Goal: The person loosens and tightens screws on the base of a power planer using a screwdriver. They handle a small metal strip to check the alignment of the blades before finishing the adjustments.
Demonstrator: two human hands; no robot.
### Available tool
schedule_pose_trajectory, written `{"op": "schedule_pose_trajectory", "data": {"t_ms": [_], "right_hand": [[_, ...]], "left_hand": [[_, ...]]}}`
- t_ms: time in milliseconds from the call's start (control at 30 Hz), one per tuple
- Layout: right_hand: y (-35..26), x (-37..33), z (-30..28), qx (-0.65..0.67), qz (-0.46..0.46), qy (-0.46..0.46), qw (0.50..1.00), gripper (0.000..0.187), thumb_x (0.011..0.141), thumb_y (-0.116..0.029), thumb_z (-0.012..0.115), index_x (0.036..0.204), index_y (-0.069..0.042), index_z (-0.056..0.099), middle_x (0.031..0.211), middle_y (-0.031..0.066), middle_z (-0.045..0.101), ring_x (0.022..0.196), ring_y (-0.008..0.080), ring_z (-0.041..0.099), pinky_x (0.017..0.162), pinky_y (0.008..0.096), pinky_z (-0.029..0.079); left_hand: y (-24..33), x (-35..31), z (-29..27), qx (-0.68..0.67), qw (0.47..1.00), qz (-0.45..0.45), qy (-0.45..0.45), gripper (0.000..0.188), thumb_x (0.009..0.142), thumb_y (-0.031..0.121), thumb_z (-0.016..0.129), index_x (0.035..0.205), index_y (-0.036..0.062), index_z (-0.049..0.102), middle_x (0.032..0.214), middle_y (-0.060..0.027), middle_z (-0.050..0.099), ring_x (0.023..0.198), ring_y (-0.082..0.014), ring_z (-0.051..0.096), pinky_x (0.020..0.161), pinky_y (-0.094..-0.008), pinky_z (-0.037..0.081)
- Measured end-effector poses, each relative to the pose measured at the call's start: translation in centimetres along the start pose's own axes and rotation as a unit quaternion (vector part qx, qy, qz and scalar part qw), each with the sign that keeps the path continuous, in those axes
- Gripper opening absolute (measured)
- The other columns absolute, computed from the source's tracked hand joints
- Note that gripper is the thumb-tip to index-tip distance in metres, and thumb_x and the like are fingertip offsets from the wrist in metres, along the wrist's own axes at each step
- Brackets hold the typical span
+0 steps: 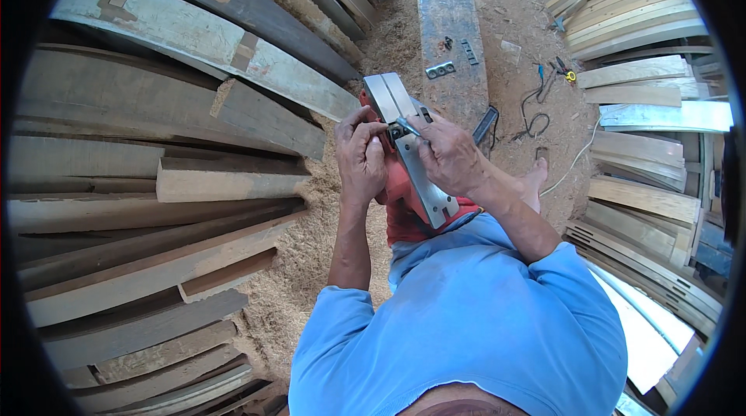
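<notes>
An electric hand planer (423,177) with a red body lies upside down against my lap, its two-part metal sole facing up. My left hand (362,153) is at the planer's left side, its thumb and fingers pinched at the left end of the cutter slot. Whatever the fingertips hold there is too small to make out. My right hand (453,153) grips a short grey metal tool, perhaps a wrench (406,126), with its end at the cutter slot. That hand hides part of the planer's right edge.
A worn plank (454,4) stretches ahead, bearing a metal plate with holes (440,70) and a darker strip (469,52). A black cable (528,113) lies on the shavings-covered floor at right. Timber boards (179,82) are stacked on the left, more boards (633,19) on the right.
</notes>
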State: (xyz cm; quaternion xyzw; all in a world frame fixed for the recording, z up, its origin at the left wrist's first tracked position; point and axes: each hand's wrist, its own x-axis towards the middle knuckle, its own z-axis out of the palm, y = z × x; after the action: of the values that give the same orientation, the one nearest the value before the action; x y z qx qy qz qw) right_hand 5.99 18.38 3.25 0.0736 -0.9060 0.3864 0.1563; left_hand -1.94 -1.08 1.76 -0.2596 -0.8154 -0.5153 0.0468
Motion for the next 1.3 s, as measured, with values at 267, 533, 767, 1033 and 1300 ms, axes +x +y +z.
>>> {"op": "schedule_pose_trajectory", "data": {"t_ms": [267,533,767,1033,1300], "right_hand": [[0.5,-0.6,-0.3,0.014,0.015,-0.009,1.0,0.041,0.098,-0.005,0.058,0.138,0.005,0.06,0.123,0.0297,0.069,0.119,0.0453,0.066,0.102,0.049,0.053],[0.5,-0.8,0.0,0.018,0.023,-0.027,0.999,0.041,0.097,-0.003,0.058,0.137,0.004,0.061,0.113,0.0273,0.069,0.111,0.0441,0.067,0.098,0.0489,0.054],[1.6,-0.5,-1.4,-0.006,0.08,0.042,0.996,0.039,0.099,-0.008,0.061,0.138,-0.003,0.065,0.09,0.0199,0.067,0.084,0.0376,0.067,0.076,0.0473,0.053],[3.4,-2.0,-0.1,-0.013,0.09,0.041,0.995,0.038,0.101,-0.012,0.061,0.137,-0.004,0.066,0.089,0.0218,0.068,0.083,0.0397,0.067,0.078,0.0485,0.053],[2.9,-2.1,-0.1,0.001,0.104,0.027,0.994,0.04,0.1,-0.012,0.06,0.139,-0.005,0.064,0.094,0.0233,0.07,0.088,0.0415,0.068,0.081,0.0498,0.054]], "left_hand": [[0.6,0.1,0.3,-0.014,1.0,-0.01,0.017,0.028,0.085,0.004,0.056,0.105,0.0024,0.075,0.134,-0.0231,0.062,0.126,-0.0377,0.056,0.109,-0.0489,0.046],[0.7,0.2,0.1,0.044,0.999,0.019,-0.015,0.029,0.082,0.004,0.061,0.105,0.0067,0.078,0.135,-0.0234,0.062,0.125,-0.0389,0.055,0.109,-0.0496,0.044],[1.0,0.7,-0.1,0.086,0.995,0.029,-0.031,0.026,0.082,0.004,0.063,0.103,0.007,0.077,0.134,-0.0245,0.063,0.122,-0.0403,0.054,0.106,-0.0505,0.044],[1.4,0.9,-0.1,0.091,0.995,0.019,-0.045,0.025,0.085,0.001,0.057,0.104,0.0031,0.075,0.134,-0.0245,0.063,0.127,-0.0385,0.056,0.108,-0.0486,0.046],[1.1,0.9,-0.1,0.073,0.997,0.009,-0.039,0.024,0.084,0.003,0.061,0.103,0.0048,0.075,0.131,-0.0246,0.063,0.123,-0.0411,0.056,0.107,-0.0499,0.046]]}}
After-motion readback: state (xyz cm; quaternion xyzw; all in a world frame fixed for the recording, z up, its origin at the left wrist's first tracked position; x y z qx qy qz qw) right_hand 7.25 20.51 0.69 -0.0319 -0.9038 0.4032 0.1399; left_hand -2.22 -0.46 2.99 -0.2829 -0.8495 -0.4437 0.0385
